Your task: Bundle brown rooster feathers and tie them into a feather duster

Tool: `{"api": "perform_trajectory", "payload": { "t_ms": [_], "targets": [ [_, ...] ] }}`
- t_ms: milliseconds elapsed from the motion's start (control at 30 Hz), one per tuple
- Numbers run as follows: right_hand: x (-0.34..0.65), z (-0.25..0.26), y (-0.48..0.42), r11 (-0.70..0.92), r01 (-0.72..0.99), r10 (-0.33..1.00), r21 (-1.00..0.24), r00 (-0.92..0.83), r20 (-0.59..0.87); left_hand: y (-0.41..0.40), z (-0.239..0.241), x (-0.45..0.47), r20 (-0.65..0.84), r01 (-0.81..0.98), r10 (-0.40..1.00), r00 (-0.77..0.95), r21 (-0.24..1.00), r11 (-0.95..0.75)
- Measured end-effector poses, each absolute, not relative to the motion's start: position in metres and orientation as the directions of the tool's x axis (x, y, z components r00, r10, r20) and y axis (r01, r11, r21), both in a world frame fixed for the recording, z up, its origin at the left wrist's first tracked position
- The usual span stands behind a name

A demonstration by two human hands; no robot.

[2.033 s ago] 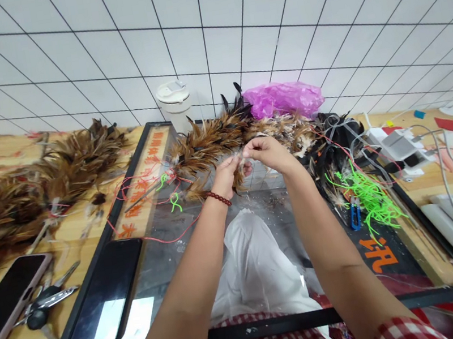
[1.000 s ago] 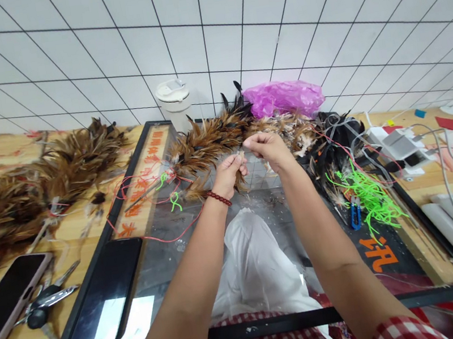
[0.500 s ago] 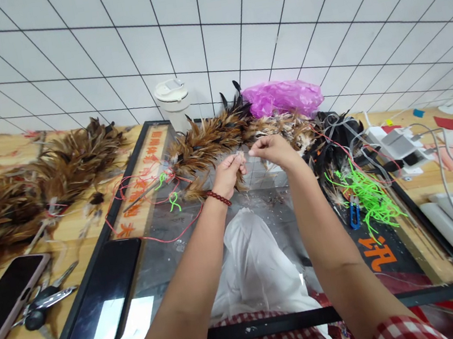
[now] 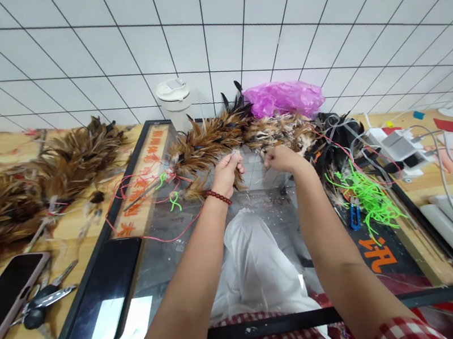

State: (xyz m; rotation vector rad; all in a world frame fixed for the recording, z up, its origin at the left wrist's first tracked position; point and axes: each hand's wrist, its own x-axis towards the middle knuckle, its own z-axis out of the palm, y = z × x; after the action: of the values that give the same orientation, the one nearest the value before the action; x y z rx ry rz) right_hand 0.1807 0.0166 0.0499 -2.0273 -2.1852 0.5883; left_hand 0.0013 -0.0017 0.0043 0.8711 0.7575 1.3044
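Observation:
My left hand, with a bead bracelet at the wrist, is closed around a small bunch of brown feathers over the glass tabletop. My right hand is closed in a pinch a little to the right, beside the loose feather pile; what it pinches is too small to make out. A long brown feather bundle lies just behind my left hand, tied to red wire.
More feather bundles lie on the wooden bench at left. Two phones, keys, a white cup, a pink bag, green ties, blue snips and a power strip surround the glass.
My right hand has moved away from the left one, down and to the right toward the loose feathers. My left hand has stayed put with its bunch.

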Motion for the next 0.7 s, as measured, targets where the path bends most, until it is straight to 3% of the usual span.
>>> {"api": "perform_trajectory", "payload": {
  "t_ms": [67,167,267,400,533,633,700],
  "targets": [
    [0.176,0.054,0.016,0.092,0.808,0.97,-0.582,-0.205,-0.131,-0.001,0.003,0.001,0.011,-0.484,0.993,0.121,0.874,0.049],
    [0.168,0.059,0.014,0.042,0.461,0.973,-0.886,-0.222,-0.069,-0.001,0.003,0.002,0.01,-0.492,0.994,0.111,0.869,0.046],
    [0.158,0.063,0.012,-0.015,0.142,0.977,-0.99,-0.208,-0.044,-0.003,0.006,0.002,-0.003,-0.49,0.993,0.119,0.87,0.061],
    [0.149,0.066,0.01,-0.001,-0.064,0.981,-0.998,-0.192,0.012,-0.007,0.01,0.001,-0.034,-0.467,0.978,0.205,0.875,0.129],
    [0.147,0.063,0.014,0.06,0.038,0.992,-0.998,-0.116,0.055,-0.007,0.01,0.001,-0.052,-0.457,0.969,0.243,0.874,0.162],
    [0.149,0.062,0.014,0.183,0.34,0.983,-0.923,-0.052,0.176,-0.005,0.008,0.001,-0.063,-0.472,0.972,0.225,0.866,0.165],
    [0.149,0.066,0.01,0.297,0.513,0.955,-0.806,-0.157,0.252,-0.004,0.008,0.001,-0.063,-0.476,0.977,0.205,0.866,0.155]
  ]
}}
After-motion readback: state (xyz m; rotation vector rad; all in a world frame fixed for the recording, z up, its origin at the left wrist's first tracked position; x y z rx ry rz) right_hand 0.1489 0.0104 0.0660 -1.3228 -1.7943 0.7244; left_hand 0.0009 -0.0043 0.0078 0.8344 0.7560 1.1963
